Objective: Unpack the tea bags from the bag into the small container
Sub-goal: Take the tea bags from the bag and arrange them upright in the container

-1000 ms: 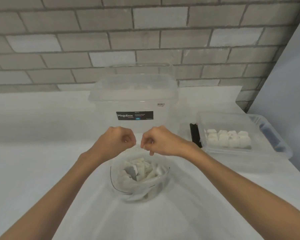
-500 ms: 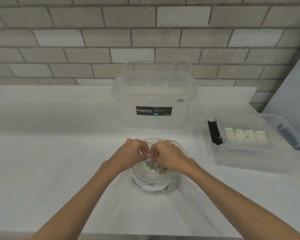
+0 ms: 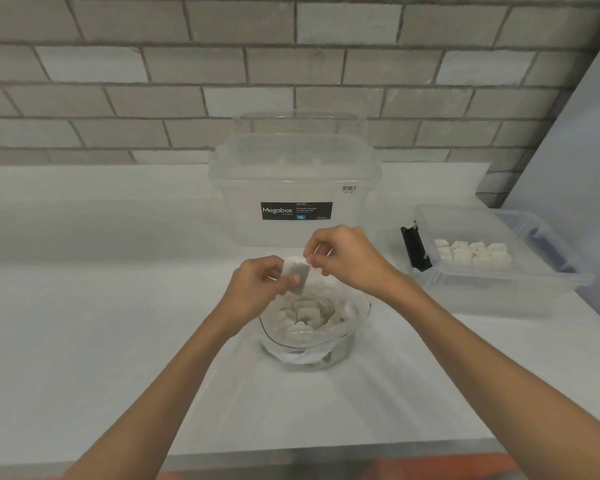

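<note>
A clear plastic bag (image 3: 352, 315) full of white tea bags (image 3: 305, 311) stands open on the white counter in front of me. Just above its far rim my left hand (image 3: 257, 284) pinches one tea bag (image 3: 297, 273) between thumb and fingers. My right hand (image 3: 347, 259) is closed on the top corner of that same tea bag, fingers curled. To the right sits the small clear container (image 3: 499, 289) with a black latch, holding several white tea bags (image 3: 471, 252) in rows.
A large clear Megabox storage bin (image 3: 291, 188) with its lid on stands behind the bag, against the brick wall. A blue-tinted lid (image 3: 548, 240) lies behind the small container. The counter's front edge (image 3: 291, 455) runs near my forearms.
Both hands were at the bag's mouth; now they have risen a little with one tea bag pulled out between them. The view has shifted closer and lower.
</note>
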Demonstrator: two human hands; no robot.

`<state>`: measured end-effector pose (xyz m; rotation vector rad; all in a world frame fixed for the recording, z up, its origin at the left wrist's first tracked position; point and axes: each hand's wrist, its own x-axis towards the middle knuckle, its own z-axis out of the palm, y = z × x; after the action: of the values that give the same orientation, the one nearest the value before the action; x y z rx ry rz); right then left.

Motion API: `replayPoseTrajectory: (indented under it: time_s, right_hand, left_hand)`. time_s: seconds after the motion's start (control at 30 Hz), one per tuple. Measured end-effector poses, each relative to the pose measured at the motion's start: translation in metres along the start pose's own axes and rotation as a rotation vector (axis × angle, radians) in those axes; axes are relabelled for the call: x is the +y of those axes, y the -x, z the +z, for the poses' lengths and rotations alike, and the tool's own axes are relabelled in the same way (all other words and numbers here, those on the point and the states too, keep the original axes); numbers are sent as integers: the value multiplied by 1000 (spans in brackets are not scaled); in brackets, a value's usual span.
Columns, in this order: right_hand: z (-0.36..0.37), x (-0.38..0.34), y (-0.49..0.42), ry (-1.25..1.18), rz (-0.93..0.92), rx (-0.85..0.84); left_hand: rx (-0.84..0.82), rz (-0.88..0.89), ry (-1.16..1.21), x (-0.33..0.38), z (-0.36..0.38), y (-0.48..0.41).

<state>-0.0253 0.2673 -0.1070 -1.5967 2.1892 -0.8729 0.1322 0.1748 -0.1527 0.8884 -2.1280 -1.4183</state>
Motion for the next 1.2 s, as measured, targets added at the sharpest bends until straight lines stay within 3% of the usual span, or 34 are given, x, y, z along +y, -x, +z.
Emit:
replayPoseTrajectory:
  time_s: [0.13, 0.3, 0.47, 0.6, 0.8, 0.9, 1.2]
  right_hand:
    - [12, 5, 12, -41, 59, -44]
    - [24, 2, 21, -252, 93, -74]
    - [30, 4, 19, -271, 57, 20]
    - [31, 3, 20, -226, 15, -2]
    - [49, 22, 22, 218, 25, -205]
    - [58, 26, 24, 310, 48, -258]
    - [31, 26, 20, 130, 96, -165]
  left_hand:
    - [4, -73, 278, -6, 1, 9]
    - [8, -48, 409, -3, 2, 16]
    - [52, 8, 283, 9, 1, 19]
    - [145, 93, 269, 11, -3, 17]
    - [144, 69, 177, -1, -10, 13]
    - [168, 67, 95, -5, -11, 13]
    - [177, 68, 20, -7, -15, 14]
